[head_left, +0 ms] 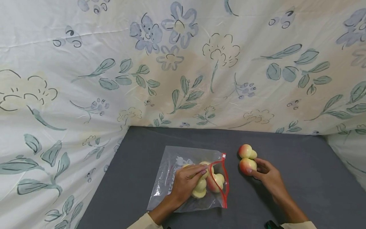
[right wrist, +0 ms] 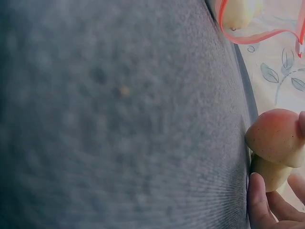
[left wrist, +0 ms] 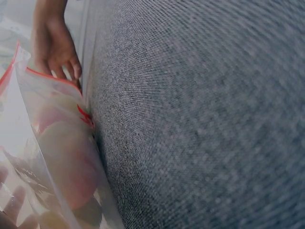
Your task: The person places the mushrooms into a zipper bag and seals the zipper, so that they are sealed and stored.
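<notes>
A clear zip bag with a red zip edge lies on the dark table, its mouth gaping to the right. Several toy mushrooms with red-and-yellow caps and pale stems are inside it. Over the bag, the left hand pinches the upper plastic layer close to the mouth. To the right of the bag, the right hand grips a mushroom between thumb and fingers. That mushroom's cap and stem show in the right wrist view. Just behind it lies another mushroom.
The dark grey table has a floral cloth hanging behind it and along its sides. At the front edge, by the right sleeve, a small dark object is partly in view.
</notes>
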`<state>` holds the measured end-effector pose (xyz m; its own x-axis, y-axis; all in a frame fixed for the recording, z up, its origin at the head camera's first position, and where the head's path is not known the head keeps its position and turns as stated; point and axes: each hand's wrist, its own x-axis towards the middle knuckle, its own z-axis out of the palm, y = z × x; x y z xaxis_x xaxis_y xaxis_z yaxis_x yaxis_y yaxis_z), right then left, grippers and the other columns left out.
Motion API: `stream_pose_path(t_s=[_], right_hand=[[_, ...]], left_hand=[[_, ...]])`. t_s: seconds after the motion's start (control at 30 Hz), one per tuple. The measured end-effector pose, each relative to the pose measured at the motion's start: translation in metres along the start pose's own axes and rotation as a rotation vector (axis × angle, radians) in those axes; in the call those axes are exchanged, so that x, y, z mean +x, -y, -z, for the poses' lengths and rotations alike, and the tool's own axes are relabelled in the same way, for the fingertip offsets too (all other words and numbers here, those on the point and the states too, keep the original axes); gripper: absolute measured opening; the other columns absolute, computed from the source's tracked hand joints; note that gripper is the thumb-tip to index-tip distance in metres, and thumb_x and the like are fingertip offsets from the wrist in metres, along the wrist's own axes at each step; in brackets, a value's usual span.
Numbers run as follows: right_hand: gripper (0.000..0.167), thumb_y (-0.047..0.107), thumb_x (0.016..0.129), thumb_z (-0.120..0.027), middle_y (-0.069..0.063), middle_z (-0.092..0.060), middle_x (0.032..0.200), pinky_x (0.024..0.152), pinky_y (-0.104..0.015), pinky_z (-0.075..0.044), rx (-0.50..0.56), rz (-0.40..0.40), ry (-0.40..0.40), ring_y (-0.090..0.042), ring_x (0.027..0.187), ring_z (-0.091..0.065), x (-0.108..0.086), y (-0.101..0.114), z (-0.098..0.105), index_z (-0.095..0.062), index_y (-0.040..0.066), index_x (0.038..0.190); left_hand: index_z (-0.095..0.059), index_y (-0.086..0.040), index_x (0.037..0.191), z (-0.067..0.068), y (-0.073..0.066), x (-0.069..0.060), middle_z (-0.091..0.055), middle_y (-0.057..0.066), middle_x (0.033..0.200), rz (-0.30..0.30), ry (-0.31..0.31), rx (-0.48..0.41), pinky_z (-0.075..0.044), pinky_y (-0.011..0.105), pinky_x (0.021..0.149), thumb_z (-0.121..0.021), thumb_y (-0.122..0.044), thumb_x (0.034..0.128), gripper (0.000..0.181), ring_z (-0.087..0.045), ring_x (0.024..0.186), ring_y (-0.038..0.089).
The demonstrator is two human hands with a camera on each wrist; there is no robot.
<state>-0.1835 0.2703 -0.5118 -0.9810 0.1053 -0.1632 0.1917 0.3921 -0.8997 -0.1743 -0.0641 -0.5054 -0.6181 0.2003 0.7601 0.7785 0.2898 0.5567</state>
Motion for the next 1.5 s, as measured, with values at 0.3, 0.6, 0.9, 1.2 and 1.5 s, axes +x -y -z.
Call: stream_pose_path(t_s=[0.3, 0.6, 0.9, 1.2, 1.5], right_hand=[[0.074, 0.030, 0.097, -0.081, -0.024, -0.050, 0.155, 0.080, -0.022, -0.062, 0.036, 0.039, -0.014, 0.013, 0.098, -0.056, -0.007, -0.002, -0.004, -0.047, -0.001, 0.154], [0.072, 0.029, 0.098, -0.081, -0.025, -0.050, 0.156, 0.080, -0.026, -0.063, 0.061, 0.048, -0.002, 0.013, 0.100, -0.059, -0.015, -0.002, -0.008, -0.047, -0.001, 0.154], [0.069, 0.031, 0.095, -0.084, -0.020, -0.058, 0.149, 0.080, -0.028, -0.064, 0.073, 0.072, -0.002, 0.009, 0.104, -0.062, -0.029, 0.009, -0.016, -0.054, 0.002, 0.150], [0.070, 0.036, 0.094, -0.084, -0.017, -0.055, 0.153, 0.080, -0.030, -0.063, 0.003, 0.063, 0.028, -0.016, 0.123, -0.064, -0.038, 0.020, -0.026, -0.055, 0.007, 0.150], [0.061, 0.026, 0.094, -0.085, -0.015, -0.060, 0.147, 0.078, -0.030, -0.063, 0.023, 0.118, 0.024, -0.003, 0.113, -0.062, -0.046, 0.024, -0.037, -0.060, 0.008, 0.146]], left_hand=[[-0.083, -0.005, 0.114, 0.000, -0.001, -0.001, -0.082, 0.003, 0.109, 0.023, 0.009, -0.018, -0.061, 0.028, 0.093, -0.081, -0.002, 0.0914, 0.023, -0.078, 0.103, 0.018], [-0.082, -0.006, 0.116, 0.000, 0.000, -0.001, -0.082, 0.003, 0.111, 0.030, 0.018, -0.038, -0.061, 0.026, 0.094, -0.081, -0.002, 0.0919, 0.024, -0.078, 0.104, 0.016], [-0.083, -0.006, 0.115, 0.000, 0.001, -0.001, -0.082, 0.003, 0.111, 0.023, 0.016, -0.030, -0.061, 0.026, 0.093, -0.081, -0.002, 0.0913, 0.024, -0.078, 0.103, 0.015], [-0.082, -0.003, 0.114, -0.001, 0.000, -0.001, -0.082, 0.006, 0.109, 0.004, 0.007, -0.022, -0.061, 0.029, 0.093, -0.081, -0.002, 0.0914, 0.022, -0.079, 0.101, 0.020], [-0.082, -0.002, 0.113, 0.000, 0.000, 0.000, -0.082, 0.006, 0.108, -0.001, 0.012, -0.020, -0.061, 0.030, 0.093, -0.081, -0.002, 0.0915, 0.021, -0.079, 0.101, 0.020]])
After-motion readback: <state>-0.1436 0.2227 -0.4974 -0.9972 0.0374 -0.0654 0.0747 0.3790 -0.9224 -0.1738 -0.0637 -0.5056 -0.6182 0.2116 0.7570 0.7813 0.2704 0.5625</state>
